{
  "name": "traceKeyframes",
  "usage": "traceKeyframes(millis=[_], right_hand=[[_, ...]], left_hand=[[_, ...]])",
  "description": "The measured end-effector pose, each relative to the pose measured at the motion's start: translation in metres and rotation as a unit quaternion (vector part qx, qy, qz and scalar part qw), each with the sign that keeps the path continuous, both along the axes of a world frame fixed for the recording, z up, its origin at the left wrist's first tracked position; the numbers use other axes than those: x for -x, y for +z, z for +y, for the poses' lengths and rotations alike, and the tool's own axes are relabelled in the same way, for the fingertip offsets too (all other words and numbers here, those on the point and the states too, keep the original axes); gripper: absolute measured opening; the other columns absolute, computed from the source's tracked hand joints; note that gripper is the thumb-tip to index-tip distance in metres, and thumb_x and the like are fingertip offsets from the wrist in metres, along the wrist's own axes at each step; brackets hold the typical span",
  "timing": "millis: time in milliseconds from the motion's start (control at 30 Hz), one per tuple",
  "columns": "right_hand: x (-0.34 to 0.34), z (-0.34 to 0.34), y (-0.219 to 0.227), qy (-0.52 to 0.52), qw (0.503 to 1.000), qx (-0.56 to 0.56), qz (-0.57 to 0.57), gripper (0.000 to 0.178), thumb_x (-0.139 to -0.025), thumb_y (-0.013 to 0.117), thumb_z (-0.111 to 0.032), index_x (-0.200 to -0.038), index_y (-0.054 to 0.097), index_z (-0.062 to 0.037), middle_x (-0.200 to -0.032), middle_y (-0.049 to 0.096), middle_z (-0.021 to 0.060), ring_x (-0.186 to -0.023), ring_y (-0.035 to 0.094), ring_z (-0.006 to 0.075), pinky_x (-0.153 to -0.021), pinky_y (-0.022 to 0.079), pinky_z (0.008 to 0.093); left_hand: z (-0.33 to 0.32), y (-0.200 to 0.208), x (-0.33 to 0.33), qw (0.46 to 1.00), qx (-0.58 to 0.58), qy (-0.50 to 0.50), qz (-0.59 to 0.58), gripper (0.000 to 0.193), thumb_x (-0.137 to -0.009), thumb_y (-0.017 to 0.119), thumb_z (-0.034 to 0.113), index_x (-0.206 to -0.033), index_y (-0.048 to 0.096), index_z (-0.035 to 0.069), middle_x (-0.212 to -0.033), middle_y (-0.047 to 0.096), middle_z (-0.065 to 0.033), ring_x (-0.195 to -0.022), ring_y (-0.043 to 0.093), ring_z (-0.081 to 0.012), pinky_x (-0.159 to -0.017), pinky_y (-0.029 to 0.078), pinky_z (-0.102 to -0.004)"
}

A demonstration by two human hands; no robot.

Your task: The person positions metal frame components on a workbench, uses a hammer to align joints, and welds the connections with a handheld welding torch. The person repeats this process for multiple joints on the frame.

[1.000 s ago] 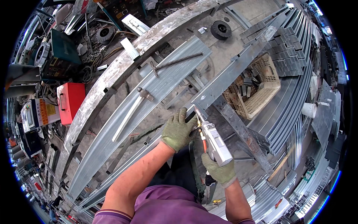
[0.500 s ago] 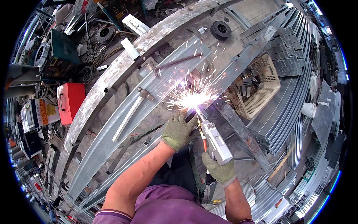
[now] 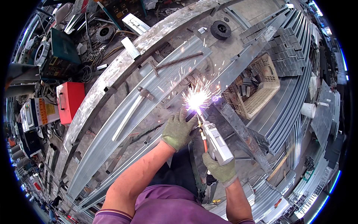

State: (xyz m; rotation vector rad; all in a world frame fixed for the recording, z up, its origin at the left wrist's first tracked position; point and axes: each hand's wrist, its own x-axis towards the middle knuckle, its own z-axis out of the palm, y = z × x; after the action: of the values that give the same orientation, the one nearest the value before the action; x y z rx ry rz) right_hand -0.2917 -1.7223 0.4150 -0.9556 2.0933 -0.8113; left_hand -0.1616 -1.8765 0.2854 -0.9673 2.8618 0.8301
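Observation:
My right hand (image 3: 220, 168), in a green work glove, is closed round the grip of a grey welding gun (image 3: 218, 143). Its nozzle points up and away, into a white glare with flying sparks (image 3: 197, 99). The glare hides the metal at the nozzle tip. My left hand (image 3: 178, 130), gloved alike, lies left of the nozzle on the metalwork, its fingers bent toward the glare; what they grip is hidden. Left of it, a hammer (image 3: 130, 114) rests on a long curved galvanized steel beam (image 3: 93, 164). Farther along that beam lies a rusty rod (image 3: 179, 62) with a crosspiece.
A beige plastic crate (image 3: 261, 102) with metal offcuts stands to the right, beside stacked curved steel profiles (image 3: 294, 100). A larger curved beam (image 3: 100, 82) arcs across the left. Beyond it are a red box (image 3: 71, 102) and a green machine (image 3: 61, 54). A black spool (image 3: 220, 30) lies far off.
The spray of sparks has shrunk and its glare has shifted slightly right. Both hands and the welding gun stay almost where they were.

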Motion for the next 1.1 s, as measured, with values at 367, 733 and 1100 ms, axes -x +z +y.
traceKeyframes(millis=[367, 733, 1100], right_hand=[[0.005, 0.004, 0.001, 0.004, 1.0, -0.008, -0.015, 0.012, -0.087, 0.085, -0.016, -0.093, 0.077, -0.0092, -0.073, 0.073, 0.0067, -0.065, 0.075, 0.0241, -0.062, 0.06, 0.0379], [0.007, 0.001, 0.012, -0.011, 0.998, -0.054, -0.041, 0.016, -0.089, 0.085, -0.018, -0.097, 0.077, -0.0076, -0.074, 0.074, 0.0049, -0.066, 0.076, 0.0179, -0.062, 0.06, 0.0362], [0.01, 0.005, 0.013, -0.003, 0.997, -0.057, -0.049, 0.021, -0.089, 0.085, -0.016, -0.106, 0.078, -0.0066, -0.078, 0.074, 0.0034, -0.068, 0.074, 0.0138, -0.063, 0.06, 0.0343]], left_hand=[[0.001, -0.006, -0.003, 1.0, 0.008, -0.007, 0.01, 0.073, -0.093, 0.078, 0.049, -0.158, 0.056, 0.024, -0.159, 0.044, -0.0275, -0.143, 0.052, -0.0454, -0.111, 0.049, -0.0588], [0.002, -0.005, -0.004, 1.0, -0.007, -0.008, 0.014, 0.067, -0.098, 0.074, 0.049, -0.157, 0.057, 0.024, -0.162, 0.04, -0.0324, -0.143, 0.051, -0.0495, -0.113, 0.049, -0.0606], [-0.001, -0.004, -0.005, 0.999, -0.008, -0.025, 0.018, 0.068, -0.095, 0.077, 0.05, -0.155, 0.058, 0.024, -0.167, 0.037, -0.0305, -0.149, 0.046, -0.0502, -0.119, 0.045, -0.0606]])
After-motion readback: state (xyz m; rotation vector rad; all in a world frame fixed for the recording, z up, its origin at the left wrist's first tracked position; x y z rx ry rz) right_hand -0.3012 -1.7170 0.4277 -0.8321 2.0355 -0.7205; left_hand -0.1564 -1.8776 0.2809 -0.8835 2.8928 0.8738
